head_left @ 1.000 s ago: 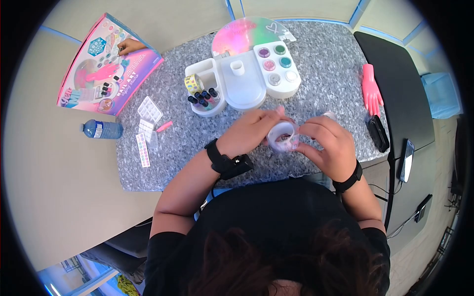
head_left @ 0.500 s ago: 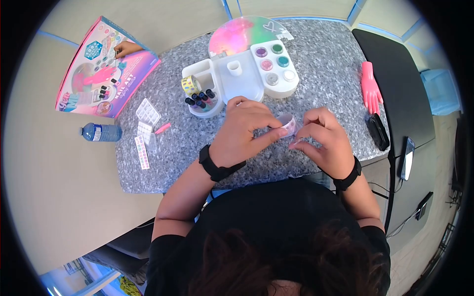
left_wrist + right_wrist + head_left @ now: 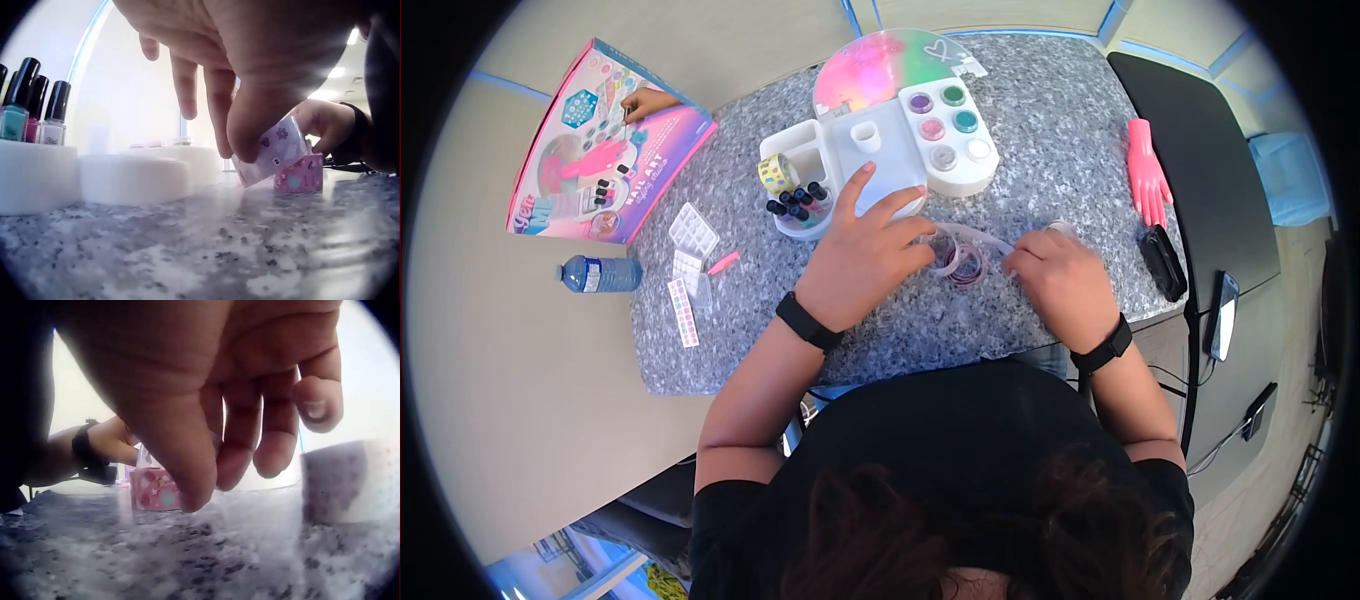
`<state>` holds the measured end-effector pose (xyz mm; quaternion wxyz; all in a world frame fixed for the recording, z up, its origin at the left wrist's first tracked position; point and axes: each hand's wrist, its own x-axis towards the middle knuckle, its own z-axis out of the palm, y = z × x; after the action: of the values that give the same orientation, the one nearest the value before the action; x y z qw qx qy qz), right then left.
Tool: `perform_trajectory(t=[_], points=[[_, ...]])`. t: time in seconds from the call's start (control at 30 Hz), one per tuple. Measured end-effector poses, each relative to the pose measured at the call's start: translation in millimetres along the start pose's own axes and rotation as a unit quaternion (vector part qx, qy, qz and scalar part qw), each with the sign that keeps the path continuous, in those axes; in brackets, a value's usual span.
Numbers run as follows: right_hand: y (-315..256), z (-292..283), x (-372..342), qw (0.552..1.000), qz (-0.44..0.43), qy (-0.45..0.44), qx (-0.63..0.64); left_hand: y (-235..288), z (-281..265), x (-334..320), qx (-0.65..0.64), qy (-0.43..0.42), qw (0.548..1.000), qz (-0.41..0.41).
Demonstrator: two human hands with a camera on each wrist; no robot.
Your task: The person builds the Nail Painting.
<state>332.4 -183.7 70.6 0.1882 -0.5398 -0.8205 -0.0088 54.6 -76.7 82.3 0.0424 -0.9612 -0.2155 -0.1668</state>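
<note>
A clear printed strip (image 3: 272,153) is pinched between the thumb and index finger of my left hand (image 3: 865,262), whose other fingers spread toward the white tray. The strip curls in a loop, then stretches right to my right hand (image 3: 1062,285), where thumb and forefinger pinch its end; the right wrist view hides much of that pinch. Between the hands, a pink patterned roll (image 3: 300,174) stands on the granite top, seen from above as rings (image 3: 966,266). Another pale patterned roll (image 3: 350,481) stands beyond my right hand.
White trays (image 3: 965,180) hold glitter pots, with dark-capped polish bottles (image 3: 797,204) and a yellow tape roll (image 3: 778,174) at the left. A pink model hand (image 3: 1146,175) and black case (image 3: 1165,264) lie right. Box (image 3: 600,150), water bottle (image 3: 600,273) and sticker sheets (image 3: 684,313) are left.
My left hand has moved left and spread its fingers. The hands, earlier close around the raised roll, are now apart with the strip stretched between them, and the rings are on the tabletop.
</note>
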Motion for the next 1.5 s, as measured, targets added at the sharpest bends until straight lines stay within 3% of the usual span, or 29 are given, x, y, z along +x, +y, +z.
perform_trajectory(t=[0.17,0.43,0.53,0.77,1.03,1.23,1.5], points=[[-7,0,2,0.998,-0.003,-0.058,0.031,-3,-5,-8,-0.010,-0.019,1.000,-0.008],[-18,-10,10,0.967,-0.089,-0.095,0.218,1,-5,-19,-0.034,-0.037,0.999,-0.005],[-23,-8,9,0.977,-0.047,-0.085,0.192,1,-2,-21,-0.049,-0.032,0.998,-0.007],[-19,6,12,0.982,-0.062,-0.116,0.134,1,-10,-24,-0.081,-0.055,0.995,-0.010],[-14,7,16,0.987,-0.027,-0.076,0.137,12,-26,-29,-0.182,-0.084,0.980,0.002],[-14,6,18,0.990,0.006,-0.087,0.115,9,-30,-32,-0.165,-0.115,0.980,0.001],[-24,22,19,0.987,0.004,-0.076,0.141,29,-8,-12,-0.217,-0.021,0.976,0.017]])
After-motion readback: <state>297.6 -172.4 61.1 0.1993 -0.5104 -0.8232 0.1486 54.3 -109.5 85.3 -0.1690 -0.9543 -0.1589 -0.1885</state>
